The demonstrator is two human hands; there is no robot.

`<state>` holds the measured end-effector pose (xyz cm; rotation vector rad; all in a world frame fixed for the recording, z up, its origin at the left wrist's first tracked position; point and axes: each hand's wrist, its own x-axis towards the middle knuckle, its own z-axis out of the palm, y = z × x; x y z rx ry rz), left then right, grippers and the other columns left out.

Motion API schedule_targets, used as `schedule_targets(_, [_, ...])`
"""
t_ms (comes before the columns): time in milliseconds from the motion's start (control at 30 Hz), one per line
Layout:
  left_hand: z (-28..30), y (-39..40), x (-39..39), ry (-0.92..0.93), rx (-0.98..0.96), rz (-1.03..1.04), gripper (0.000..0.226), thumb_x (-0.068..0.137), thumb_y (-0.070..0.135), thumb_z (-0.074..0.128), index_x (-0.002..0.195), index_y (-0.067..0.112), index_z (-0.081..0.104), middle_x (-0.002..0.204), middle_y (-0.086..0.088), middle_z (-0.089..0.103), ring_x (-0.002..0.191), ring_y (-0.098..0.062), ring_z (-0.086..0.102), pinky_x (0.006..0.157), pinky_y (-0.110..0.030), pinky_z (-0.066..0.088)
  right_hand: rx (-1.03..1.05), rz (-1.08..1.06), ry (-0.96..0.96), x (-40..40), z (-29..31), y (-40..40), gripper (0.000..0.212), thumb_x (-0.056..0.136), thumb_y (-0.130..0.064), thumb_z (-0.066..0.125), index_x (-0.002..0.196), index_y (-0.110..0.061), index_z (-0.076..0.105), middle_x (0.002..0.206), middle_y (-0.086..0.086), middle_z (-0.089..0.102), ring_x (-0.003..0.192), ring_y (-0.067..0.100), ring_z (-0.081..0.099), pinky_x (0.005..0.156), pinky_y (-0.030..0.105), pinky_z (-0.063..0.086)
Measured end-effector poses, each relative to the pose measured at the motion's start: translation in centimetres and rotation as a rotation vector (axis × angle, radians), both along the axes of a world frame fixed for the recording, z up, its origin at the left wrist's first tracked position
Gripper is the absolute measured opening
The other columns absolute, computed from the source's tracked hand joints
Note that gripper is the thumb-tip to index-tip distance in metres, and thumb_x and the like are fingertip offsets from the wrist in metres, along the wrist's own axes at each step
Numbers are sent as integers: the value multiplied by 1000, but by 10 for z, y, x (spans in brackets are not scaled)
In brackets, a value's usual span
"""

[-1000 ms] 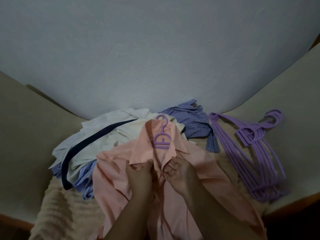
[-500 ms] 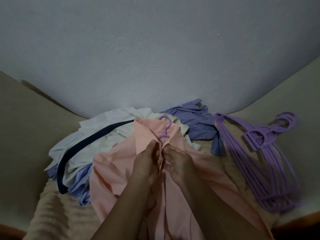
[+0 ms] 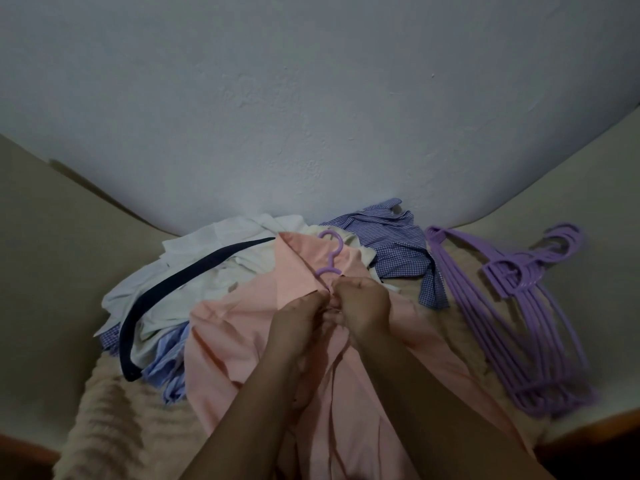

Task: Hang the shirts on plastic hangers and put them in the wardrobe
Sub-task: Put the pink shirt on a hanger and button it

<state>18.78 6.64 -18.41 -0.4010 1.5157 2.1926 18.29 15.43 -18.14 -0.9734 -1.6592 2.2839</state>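
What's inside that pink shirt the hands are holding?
A purple hanger: only its hook and neck stick out at the collar of the pink shirt. Its shoulders are covered by cloth. The left hand and right hand pinch the shirt front just below.

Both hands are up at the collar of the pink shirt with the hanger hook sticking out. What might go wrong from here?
1. The pink shirt lies over the pile of other shirts; lifting it may drag some along.
2. The left hand and right hand pinch the fabric just below the purple hanger. Its shoulders are hidden, so the shirt may sit unevenly and slip off.
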Motion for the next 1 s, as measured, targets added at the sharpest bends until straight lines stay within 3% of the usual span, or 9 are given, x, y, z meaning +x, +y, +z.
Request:
schedule_targets(133, [5, 2, 4, 70, -54, 61, 22, 89, 10, 60, 71, 9, 72, 65, -8, 68, 50, -10, 59, 49, -19, 48, 262, 69, 18, -1, -5, -2, 24, 81, -8, 57, 61, -18, 64, 60, 3, 62, 63, 23, 60, 72, 49, 57])
schedule_targets(267, [8, 1, 4, 43, -55, 73, 19, 89, 12, 62, 74, 6, 71, 65, -9, 67, 53, -13, 60, 52, -21, 49, 337, 139, 0, 3, -9, -2, 28, 84, -7, 55, 64, -24, 64, 76, 6, 67, 79, 26, 64, 81, 45, 56])
schedule_targets(400, [-3, -4, -2, 57, -137, 24, 19, 90, 19, 62, 77, 10, 71, 76, -10, 67, 69, -21, 59, 66, -31, 51, 320, 174, 7, 5, -7, 3, 25, 89, -2, 53, 75, -19, 66, 67, 4, 62, 62, 17, 58, 61, 28, 51])
schedule_targets(533, [-4, -5, -9, 115, -150, -81, 20, 98, 7, 43, 92, 3, 62, 76, -10, 67, 60, -12, 66, 72, -34, 56, 246, 270, 24, 8, 1, 11, 23, 91, 1, 52, 78, -13, 65, 56, 4, 55, 42, 9, 49, 40, 18, 40])
schedule_targets(600, [-4, -5, -11, 152, -184, -113, 22, 96, 5, 43, 98, -5, 62, 67, -9, 69, 54, -11, 64, 64, -31, 56, 281, 301, 34, 9, 1, 14, 19, 92, 1, 51, 87, -8, 67, 56, 0, 54, 41, 5, 48, 39, 15, 38])
schedule_targets(700, [-7, -7, -14, 170, -182, -95, 19, 92, 9, 56, 99, -6, 65, 74, -13, 71, 55, -13, 64, 53, -25, 54, 336, 346, 74, 11, -1, 18, 22, 92, 3, 50, 107, -2, 65, 54, -4, 59, 37, -3, 50, 43, 9, 40])
schedule_targets(800, [-8, -9, -19, 158, -177, -103, 17, 92, 13, 59, 94, -3, 64, 72, -13, 64, 47, -12, 53, 47, -22, 48, 372, 410, 99, 12, -6, 18, 32, 86, 6, 59, 117, 1, 62, 80, 11, 67, 56, -2, 58, 62, 8, 48])
schedule_targets(900, [-8, -8, -20, 122, -115, -141, 13, 93, 14, 59, 89, 1, 62, 61, -5, 63, 41, -8, 50, 56, -30, 44, 391, 425, 113, 10, -10, 18, 34, 84, 8, 61, 117, 1, 62, 89, 13, 68, 59, -1, 59, 70, 13, 50])
schedule_targets(1000, [-10, -8, -21, 112, -59, -170, 12, 94, 14, 56, 91, 4, 61, 63, -2, 66, 45, -6, 56, 54, -26, 41, 377, 387, 129, 9, -9, 19, 22, 90, 1, 57, 109, -2, 67, 82, 10, 70, 53, -4, 61, 62, 9, 49])
